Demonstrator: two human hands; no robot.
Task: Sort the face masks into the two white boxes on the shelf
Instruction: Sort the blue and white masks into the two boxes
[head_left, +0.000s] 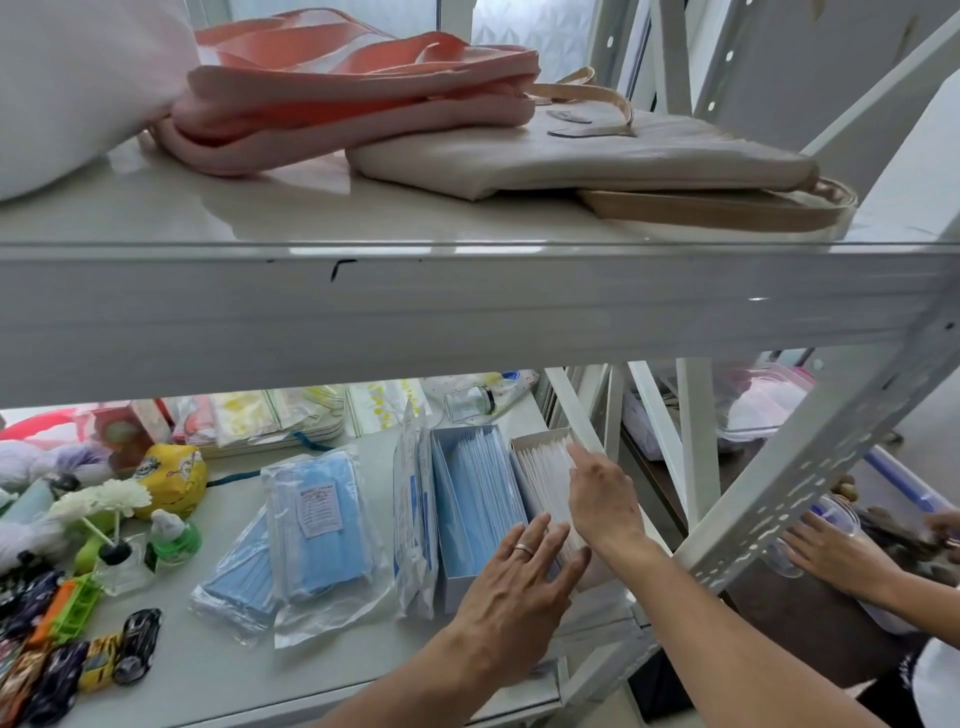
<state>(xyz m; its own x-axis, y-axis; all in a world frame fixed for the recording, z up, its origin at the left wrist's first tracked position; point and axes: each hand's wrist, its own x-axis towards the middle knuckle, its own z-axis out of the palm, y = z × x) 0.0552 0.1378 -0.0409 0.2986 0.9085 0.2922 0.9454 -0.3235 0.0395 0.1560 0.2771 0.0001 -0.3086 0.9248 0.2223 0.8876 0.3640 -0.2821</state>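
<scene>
Two open white boxes stand side by side on the lower shelf. The left box (441, 483) holds a row of blue masks (480, 493). The right box (519, 442) holds white masks (543, 475). My left hand (519, 582) lies flat with spread fingers over the near ends of both boxes. My right hand (600, 499) rests on the white masks, fingers pointing to the far end. Beside the boxes stand upright mask packets (413, 514), and two clear bags of blue masks (317, 525) lie further left.
The upper shelf's thick front beam (467, 312) hangs low over the boxes. A slanted shelf post (810, 467) runs just right of my right arm. Toys, a flower diffuser (111, 519) and small cars (135, 644) crowd the left. Another person's hand (836, 556) works at right.
</scene>
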